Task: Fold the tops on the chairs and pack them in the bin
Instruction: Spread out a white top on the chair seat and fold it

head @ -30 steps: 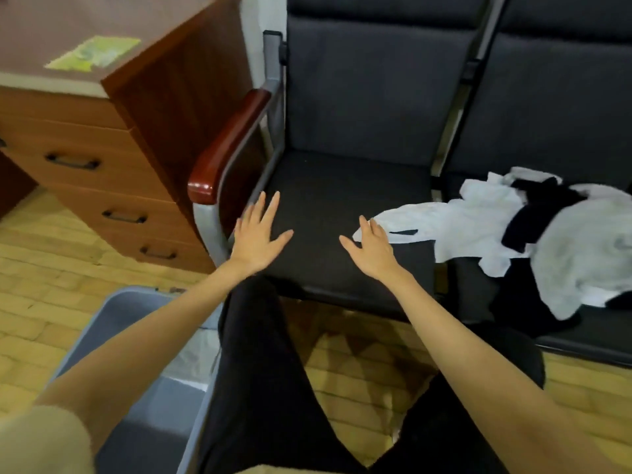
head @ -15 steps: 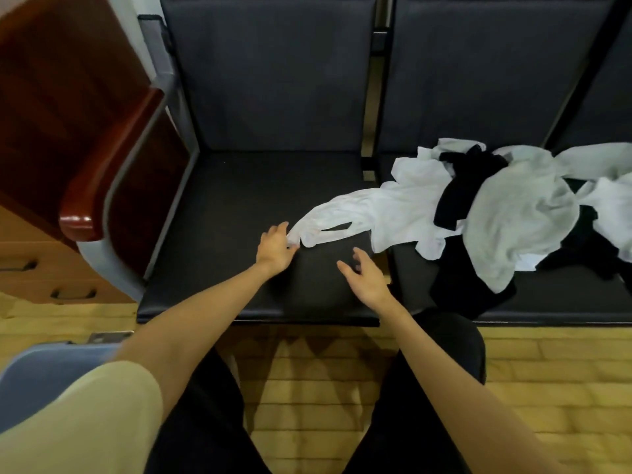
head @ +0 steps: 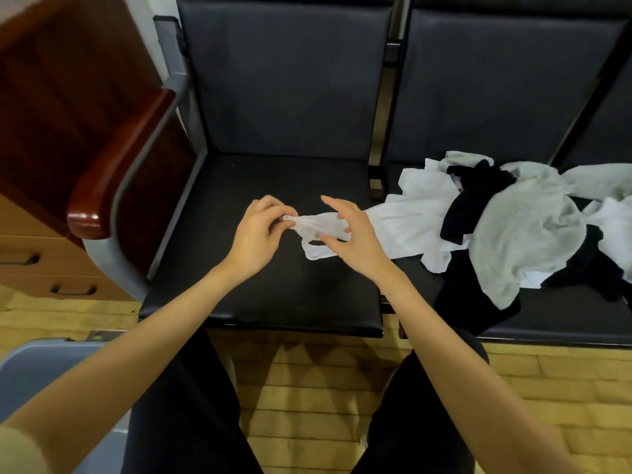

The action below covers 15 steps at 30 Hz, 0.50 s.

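A: While the left hand [head: 254, 230] pinches the tip of a strap on the white top [head: 403, 220], progress reads as near zero. No top on the chairs looks folded; what I can see of the bin [head: 30, 374] at lower left holds nothing I can make out, though most of it is out of frame.

B: Right hand [head: 352, 237]?

A: Grip wide, fingers spread and relaxed just over the same strap end, perhaps brushing the cloth; holding nothing that I can tell.

B: Where is the stock?

A: White top stretched across the gap between the left seat [head: 273, 295] and the right seat [head: 564, 316]. Its far end lies under the pile [head: 513, 227] of grey, black and white tops.

B: Remaining?

A: Judged: everything. Pull this top free, fold it, pack it, then repeat for the pile.

B: Room?

A: Left seat bare and dark, enough flat surface to fold on. Limits: wooden armrest [head: 113, 172] on the left, front seat edge near the knees, seat gap on the right where cloth could snag. Bin sits low left, beside the knee.
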Available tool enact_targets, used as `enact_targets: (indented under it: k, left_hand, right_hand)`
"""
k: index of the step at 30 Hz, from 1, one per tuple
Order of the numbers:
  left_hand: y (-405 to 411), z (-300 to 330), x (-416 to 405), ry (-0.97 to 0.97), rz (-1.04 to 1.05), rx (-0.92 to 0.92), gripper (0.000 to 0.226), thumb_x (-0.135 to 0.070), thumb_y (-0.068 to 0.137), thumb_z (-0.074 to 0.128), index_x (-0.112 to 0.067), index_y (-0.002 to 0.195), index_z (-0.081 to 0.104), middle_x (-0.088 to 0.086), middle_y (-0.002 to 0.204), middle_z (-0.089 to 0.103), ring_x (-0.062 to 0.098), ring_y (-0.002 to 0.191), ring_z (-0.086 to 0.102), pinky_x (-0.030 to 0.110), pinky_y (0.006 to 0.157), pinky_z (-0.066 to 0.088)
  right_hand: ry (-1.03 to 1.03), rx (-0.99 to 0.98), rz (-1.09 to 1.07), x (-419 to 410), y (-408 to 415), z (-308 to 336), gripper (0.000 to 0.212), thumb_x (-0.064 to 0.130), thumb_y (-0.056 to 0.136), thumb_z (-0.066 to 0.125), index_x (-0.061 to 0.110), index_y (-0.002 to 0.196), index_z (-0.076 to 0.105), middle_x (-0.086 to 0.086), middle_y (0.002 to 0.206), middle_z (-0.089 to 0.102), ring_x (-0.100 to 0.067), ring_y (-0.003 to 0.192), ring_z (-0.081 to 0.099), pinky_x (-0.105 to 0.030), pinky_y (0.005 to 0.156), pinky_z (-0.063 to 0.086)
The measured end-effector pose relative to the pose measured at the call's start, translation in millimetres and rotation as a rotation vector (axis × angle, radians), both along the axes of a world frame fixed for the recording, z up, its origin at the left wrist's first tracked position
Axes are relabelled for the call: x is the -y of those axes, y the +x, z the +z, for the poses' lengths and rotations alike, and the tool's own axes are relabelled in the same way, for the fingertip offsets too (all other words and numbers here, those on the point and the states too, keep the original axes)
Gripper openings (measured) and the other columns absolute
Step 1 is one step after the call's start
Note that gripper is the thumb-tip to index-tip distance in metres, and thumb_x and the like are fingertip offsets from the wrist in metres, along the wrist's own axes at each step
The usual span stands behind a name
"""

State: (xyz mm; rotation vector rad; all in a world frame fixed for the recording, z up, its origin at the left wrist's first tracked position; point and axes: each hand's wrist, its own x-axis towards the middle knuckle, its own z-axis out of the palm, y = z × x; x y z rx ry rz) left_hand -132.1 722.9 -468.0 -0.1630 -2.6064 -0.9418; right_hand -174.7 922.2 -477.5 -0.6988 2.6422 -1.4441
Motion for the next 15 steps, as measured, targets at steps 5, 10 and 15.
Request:
enact_targets:
  k: [5, 10, 15]
  left_hand:
    - [15, 36, -1, 0.084, -0.164, -0.072, 0.014, -0.006, 0.089, 0.064, -0.010, 0.101, 0.070, 0.002, 0.096, 0.060, 0.012, 0.082, 0.058, 0.018, 0.073, 0.047]
    - [18, 29, -9, 0.332, -0.019, 0.111, 0.020, -0.020, 0.094, 0.059, -0.017, 0.114, 0.064, -0.005, 0.098, 0.065, 0.007, 0.092, 0.062, 0.015, 0.080, 0.048]
    - [20, -18, -32, 0.675, 0.082, 0.649, 0.035, -0.030, 0.103, 0.041, -0.011, 0.130, 0.051, 0.003, 0.116, 0.062, 0.019, 0.112, 0.057, 0.032, 0.090, 0.047]
  right_hand:
    - [0.139, 0.079, 0.193, 12, -1, 43, 0.024, 0.021, 0.086, 0.070, 0.016, 0.109, 0.068, -0.001, 0.096, 0.068, -0.015, 0.085, 0.062, -0.027, 0.075, 0.049]
    - [0.126, -0.003, 0.054, 2, 13, 58, 0.024, 0.015, 0.090, 0.064, 0.021, 0.068, 0.055, 0.005, 0.066, 0.053, -0.008, 0.062, 0.049, -0.019, 0.059, 0.039]
    - [0.039, 0.054, -0.084, -22, 22, 62, 0.016, 0.015, 0.091, 0.064, 0.002, 0.100, 0.068, -0.010, 0.091, 0.069, -0.020, 0.085, 0.065, -0.029, 0.071, 0.054]
